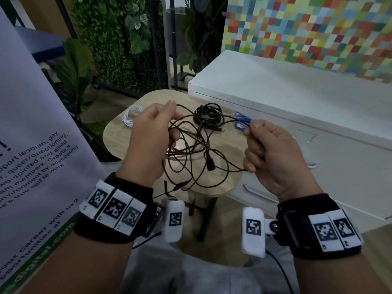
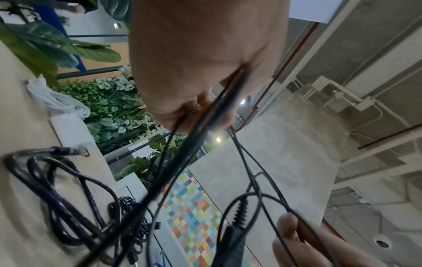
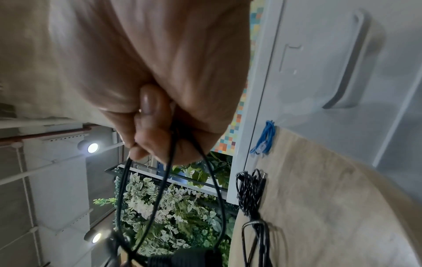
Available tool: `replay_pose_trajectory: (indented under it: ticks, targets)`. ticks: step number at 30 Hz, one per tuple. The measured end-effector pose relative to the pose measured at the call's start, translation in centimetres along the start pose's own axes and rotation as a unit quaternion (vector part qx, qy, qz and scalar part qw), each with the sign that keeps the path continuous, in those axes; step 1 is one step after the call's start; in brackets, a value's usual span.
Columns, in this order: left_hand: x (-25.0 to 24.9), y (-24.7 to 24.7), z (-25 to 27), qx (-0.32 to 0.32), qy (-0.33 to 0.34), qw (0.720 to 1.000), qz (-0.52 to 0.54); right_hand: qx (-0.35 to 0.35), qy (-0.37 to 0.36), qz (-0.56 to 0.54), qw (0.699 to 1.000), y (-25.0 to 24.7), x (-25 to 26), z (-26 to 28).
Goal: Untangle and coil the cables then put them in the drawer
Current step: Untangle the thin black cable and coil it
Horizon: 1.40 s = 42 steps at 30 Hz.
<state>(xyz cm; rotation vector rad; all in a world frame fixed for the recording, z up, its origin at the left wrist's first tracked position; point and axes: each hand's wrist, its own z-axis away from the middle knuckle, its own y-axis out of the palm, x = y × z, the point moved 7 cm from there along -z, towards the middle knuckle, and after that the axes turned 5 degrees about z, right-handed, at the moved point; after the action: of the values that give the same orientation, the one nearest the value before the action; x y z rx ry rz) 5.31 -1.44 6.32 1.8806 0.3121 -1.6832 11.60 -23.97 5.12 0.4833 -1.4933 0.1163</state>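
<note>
Your left hand and your right hand are up close, over the small wooden table. Both hold the thin dark cable, which hangs in a messy bunch of loops between them. Your left fingers are curled around a few strands, with the thumb and first finger pinching one near the top. Your right fingers are curled tight around other strands, as the right wrist view shows. This cable looks very light and floppy, so I think it will bend any way you pull it and will slip and knot again if you let go. Its skin looks smooth and a bit shiny. A thick ribbed plug hangs in the middle of the loops; I think that hard end is the best place to hold, because you can feed it back through the loops. Farther off on the table lie a black cable in a round bundle, a white cable folded up, and a small blue cable. Beside the table stands the white drawer cabinet, and its drawers look closed.
</note>
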Motion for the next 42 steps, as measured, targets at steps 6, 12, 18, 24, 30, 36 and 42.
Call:
replay_pose_trajectory:
  ticks: [6, 12, 18, 24, 30, 36, 42]
  targets:
    - [0.2, -0.6, -0.3, 0.044, 0.003, 0.999, 0.014, -0.043, 0.0, 0.065, 0.997, -1.8, 0.3, -0.1]
    - [1.3, 2.2, 1.3, 0.206, 0.023, 0.95, -0.236, 0.017, -0.048, 0.121, 0.991, 0.0, 1.1, 0.3]
    - [2.6, 3.8, 1.3, 0.223, 0.077, 0.906, -0.351, 0.03, -0.063, 0.124, 0.99, 0.3, 1.7, 0.6]
    - [2.5, 3.7, 1.4, 0.218, 0.058, 0.928, -0.297, -0.013, -0.05, 0.115, 0.992, -0.6, 1.7, 0.6]
    - [2.6, 3.8, 1.9, 0.252, 0.046, 0.94, -0.224, -0.084, -0.061, 0.032, 0.994, -1.4, 1.7, 0.3]
    - [2.3, 3.6, 1.9, 0.234, 0.023, 0.954, -0.184, -0.121, -0.073, -0.026, 0.99, -1.8, 1.8, 0.2]
    - [2.5, 3.6, 2.6, 0.267, -0.011, 0.951, -0.157, -0.234, -0.101, -0.051, 0.965, -4.1, 2.3, 0.5]
